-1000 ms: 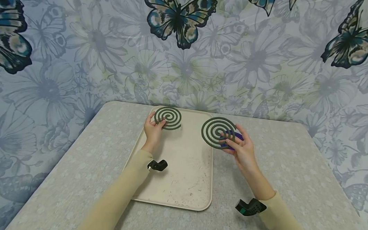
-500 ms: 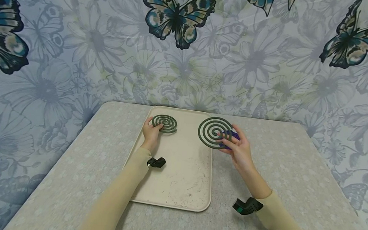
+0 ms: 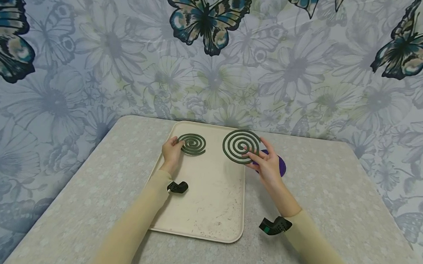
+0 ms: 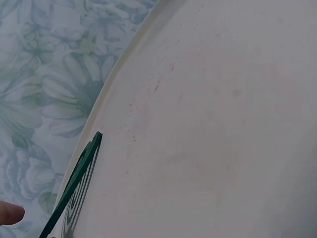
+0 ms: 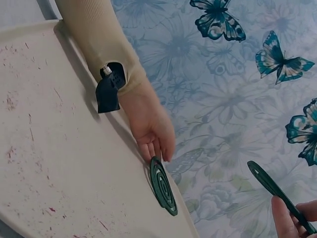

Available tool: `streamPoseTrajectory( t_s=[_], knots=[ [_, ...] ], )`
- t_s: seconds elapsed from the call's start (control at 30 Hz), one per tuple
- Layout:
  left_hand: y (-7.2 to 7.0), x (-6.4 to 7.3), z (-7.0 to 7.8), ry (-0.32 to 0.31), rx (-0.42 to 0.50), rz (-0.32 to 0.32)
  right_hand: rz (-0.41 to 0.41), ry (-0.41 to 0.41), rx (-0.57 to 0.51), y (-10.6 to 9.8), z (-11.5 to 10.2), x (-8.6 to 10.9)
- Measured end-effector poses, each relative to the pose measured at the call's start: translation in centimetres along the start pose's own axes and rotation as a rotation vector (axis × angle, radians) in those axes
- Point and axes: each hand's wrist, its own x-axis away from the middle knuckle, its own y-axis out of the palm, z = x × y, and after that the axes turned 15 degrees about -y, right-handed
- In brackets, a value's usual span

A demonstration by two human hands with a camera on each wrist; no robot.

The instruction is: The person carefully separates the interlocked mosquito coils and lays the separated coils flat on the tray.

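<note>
Over the far left part of the cream tray (image 3: 207,203), my left hand (image 3: 172,152) pinches a dark green mosquito coil (image 3: 192,151) by its left edge. The left wrist view shows this coil (image 4: 69,192) tilted close over the tray, a striped shadow beside it. My right hand (image 3: 268,167) holds a second green mosquito coil (image 3: 226,145) up at the tray's far right edge, its spiral facing me. Part of that coil (image 5: 265,179) shows edge-on between the fingers in the right wrist view. Behind the right hand is a purple round thing (image 3: 282,166), partly hidden.
The tray lies on a table with a pale patterned cover (image 3: 319,193). A wall hanging with butterflies (image 3: 204,20) and flowers stands right behind the table's far edge. A black wrist camera (image 3: 178,187) sits on the left sleeve, another (image 3: 274,226) on the right.
The left coil has come down toward the tray and lies flatter, the left thumb now nearer its edge. My right hand has moved left with its coil, uncovering more of the purple thing.
</note>
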Motion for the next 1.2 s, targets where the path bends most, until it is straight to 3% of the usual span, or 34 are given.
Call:
streamPoseTrajectory(
  t_s=[0.3,0.6,0.87,1.0,1.2],
  knots=[
    [-1.0,0.7,0.6,0.036,0.013,-0.070,0.017,-0.012,0.115,1.0,2.5,-2.2],
    [-1.2,1.6,1.1,0.093,0.007,-0.153,0.078,0.048,0.139,2.4,4.6,-4.2],
    [-1.0,3.8,2.5,0.134,0.023,-0.206,0.133,0.108,0.153,3.4,6.4,-5.1],
    [-0.8,5.1,3.1,0.146,0.038,-0.231,0.141,0.089,0.213,2.9,8.2,-5.7],
    [-0.6,5.7,3.4,0.173,0.043,-0.259,0.187,0.052,0.238,2.1,10.4,-6.7]
  ],
)
